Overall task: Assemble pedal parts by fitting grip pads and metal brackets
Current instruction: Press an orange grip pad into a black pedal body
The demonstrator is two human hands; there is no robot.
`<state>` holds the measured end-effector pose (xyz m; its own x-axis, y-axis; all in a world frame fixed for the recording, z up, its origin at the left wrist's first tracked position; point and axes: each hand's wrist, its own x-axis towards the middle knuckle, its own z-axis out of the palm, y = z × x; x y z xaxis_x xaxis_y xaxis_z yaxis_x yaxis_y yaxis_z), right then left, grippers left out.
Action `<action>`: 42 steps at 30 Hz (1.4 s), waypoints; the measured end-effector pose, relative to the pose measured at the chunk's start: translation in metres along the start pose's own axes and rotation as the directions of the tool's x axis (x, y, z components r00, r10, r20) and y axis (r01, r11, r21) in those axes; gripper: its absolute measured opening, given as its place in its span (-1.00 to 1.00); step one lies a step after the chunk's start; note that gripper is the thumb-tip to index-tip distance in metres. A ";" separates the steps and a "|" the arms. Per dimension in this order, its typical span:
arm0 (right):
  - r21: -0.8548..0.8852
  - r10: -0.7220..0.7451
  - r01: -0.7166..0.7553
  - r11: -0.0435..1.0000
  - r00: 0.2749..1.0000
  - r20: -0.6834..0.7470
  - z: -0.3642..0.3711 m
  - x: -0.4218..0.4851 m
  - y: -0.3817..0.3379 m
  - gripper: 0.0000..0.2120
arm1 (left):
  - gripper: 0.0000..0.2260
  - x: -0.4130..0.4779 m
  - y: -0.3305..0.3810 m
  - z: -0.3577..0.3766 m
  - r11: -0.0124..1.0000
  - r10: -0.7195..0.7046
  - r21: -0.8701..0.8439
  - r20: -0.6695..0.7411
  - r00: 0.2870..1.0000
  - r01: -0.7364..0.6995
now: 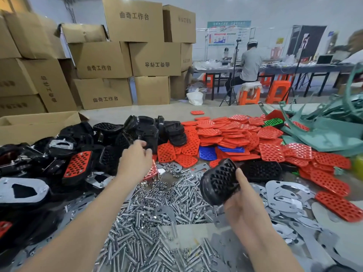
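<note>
Along the bench's left edge lies a heap of black pedal bodies (78,138). One of them carries a fitted red pad (77,166), and another, nearer the front, has a metal bracket (21,190) on its upturned face. An open cardboard box (39,122) stands at the far left corner. The left grip (135,160) is stretched out over the middle of the bench, fingers half bent, its tips at a black pedal body (152,137) on the far side of the heap. From behind the knuckles I cannot tell whether it has clenched on that piece or only touches it. Beneath the left forearm, a broad spill of silver bolts (149,222) spreads toward the front edge, with small nuts (157,185) scattered just beyond them. Right of centre, the right grip (241,205) is grasping a black perforated pedal shell (220,181), held tilted above the bolts with the thumb across its near end and the fingers wrapped underneath. Behind it, loose red pads (235,134) are piled across the far middle of the bench, a few blue pads (208,153) lying among them and one green pad (274,121) further back. Flat metal brackets (284,195) lie overlapping toward the front right, beside more red pads. Teal plastic pieces (324,132) fill the far right corner.
</note>
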<state>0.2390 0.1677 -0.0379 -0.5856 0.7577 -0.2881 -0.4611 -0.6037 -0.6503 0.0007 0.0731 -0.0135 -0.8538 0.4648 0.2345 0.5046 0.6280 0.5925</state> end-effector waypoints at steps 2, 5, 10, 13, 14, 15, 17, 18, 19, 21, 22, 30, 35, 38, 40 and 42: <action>0.083 0.071 -0.074 0.994 0.997 0.036 0.000 0.000 -0.002 -0.56 | -0.70 0.010 0.009 0.017 0.986 0.002 0.168 0.111 0.994 -0.021; 0.201 0.137 -0.146 0.969 0.989 0.061 -0.002 0.001 -0.002 -0.56 | -0.59 0.027 0.017 0.041 0.947 -0.062 0.320 0.173 0.983 0.003; 0.244 0.108 -0.129 0.961 0.989 0.100 -0.007 0.006 -0.004 -0.64 | -0.43 0.047 0.032 0.066 0.939 -0.177 0.325 0.175 0.968 0.113; 0.140 0.072 -0.092 0.986 0.987 0.141 -0.008 0.003 -0.006 -0.69 | -0.39 0.045 0.035 0.068 0.944 -0.213 0.283 0.137 0.967 0.168; 0.126 0.049 -0.067 0.990 0.989 0.142 -0.008 0.003 -0.006 -0.69 | -0.44 0.044 0.033 0.065 0.959 -0.202 0.223 0.101 0.974 0.175; 0.120 0.025 -0.042 0.992 0.990 0.138 -0.007 0.003 -0.005 -0.68 | -0.51 0.042 0.031 0.059 0.976 -0.184 0.129 0.071 0.980 0.173; 0.117 -0.014 -0.003 0.993 0.990 0.143 -0.004 0.004 -0.001 -0.67 | -0.67 0.031 0.026 0.041 0.968 -0.154 -0.190 0.065 0.986 0.163; 0.109 -0.022 0.006 0.994 0.988 0.150 -0.002 0.005 0.001 -0.67 | -0.72 0.018 0.025 0.031 0.906 -0.149 -0.384 0.104 0.983 0.178; 0.086 -0.024 0.011 0.996 0.987 0.156 0.000 0.005 0.003 -0.67 | -0.77 0.001 0.024 0.020 0.810 -0.136 -0.551 0.156 0.978 0.200; 0.008 -0.023 0.022 1.000 0.983 0.181 0.003 0.003 0.009 -0.68 | -0.86 -0.041 0.020 0.005 0.643 -0.077 -0.733 0.227 0.971 0.222; -0.034 -0.022 0.030 0.999 0.979 0.203 0.003 0.001 0.012 -0.69 | -0.88 -0.064 0.017 0.001 0.578 -0.047 -0.783 0.252 0.967 0.232; -0.178 -0.040 0.112 0.978 0.930 0.365 0.005 -0.007 0.025 -0.57 | -0.83 -0.136 0.005 0.002 0.482 0.000 -0.851 0.240 0.971 0.210; -0.221 -0.053 0.150 0.964 0.918 0.392 0.003 -0.004 0.024 -0.54 | -0.81 -0.134 0.001 0.002 0.528 -0.021 -0.821 0.245 0.969 0.219; -0.255 -0.055 0.169 0.952 0.915 0.400 0.003 -0.002 0.024 -0.51 | -0.81 -0.132 -0.002 0.002 0.545 -0.023 -0.810 0.241 0.970 0.214; -0.271 -0.052 0.175 0.946 0.912 0.408 0.003 -0.003 0.024 -0.52 | -0.81 -0.131 -0.002 0.001 0.561 -0.001 -0.807 0.222 0.975 0.184; -0.291 -0.038 0.170 0.941 0.911 0.410 0.003 -0.006 0.024 -0.55 | -0.82 -0.132 -0.002 -0.001 0.578 0.020 -0.802 0.197 0.980 0.149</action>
<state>0.2295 0.1482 -0.0492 -0.7893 0.6120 0.0505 -0.3398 -0.3669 -0.8660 0.1120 0.0100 -0.0448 -0.8014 0.5913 0.0900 0.0613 -0.0684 0.9958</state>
